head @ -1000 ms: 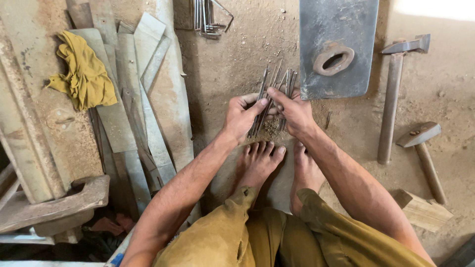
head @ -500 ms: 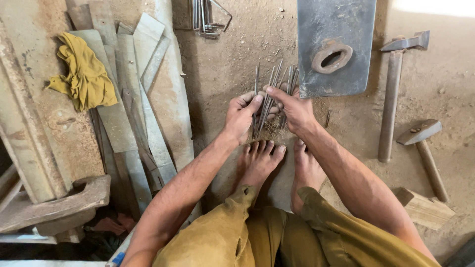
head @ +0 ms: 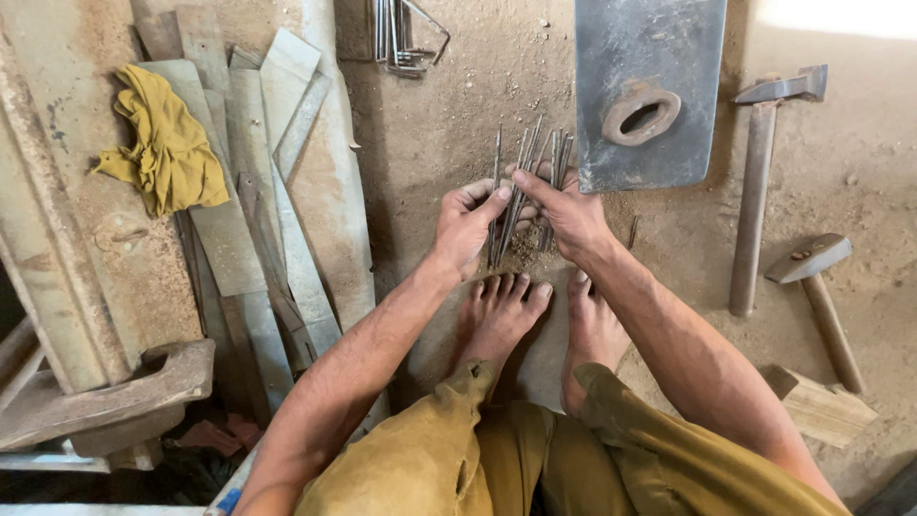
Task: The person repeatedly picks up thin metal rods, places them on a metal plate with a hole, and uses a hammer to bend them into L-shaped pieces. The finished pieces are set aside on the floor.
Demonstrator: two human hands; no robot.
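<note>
I squat on a dirt floor with my bare feet [head: 535, 320] under me. My left hand [head: 465, 227] and my right hand [head: 571, 215] together grip a bundle of several thin metal rods [head: 523, 177], standing on end just in front of my toes. The rod tips fan out upward past my fingers. My left fingers curl round the bundle's left side. My right index finger lies across its front.
A grey metal plate with an oval ring [head: 646, 86] lies just beyond my right hand. Two hammers [head: 759, 172] [head: 820, 287] lie to the right, with a wood block [head: 821, 406]. Flat metal strips [head: 263, 182] and a yellow cloth [head: 167, 143] lie left. Bent rods [head: 401, 38] lie at the top.
The rods have been gathered from a slanted spread into a tighter, more upright bundle. Both hands have closed in around them.
</note>
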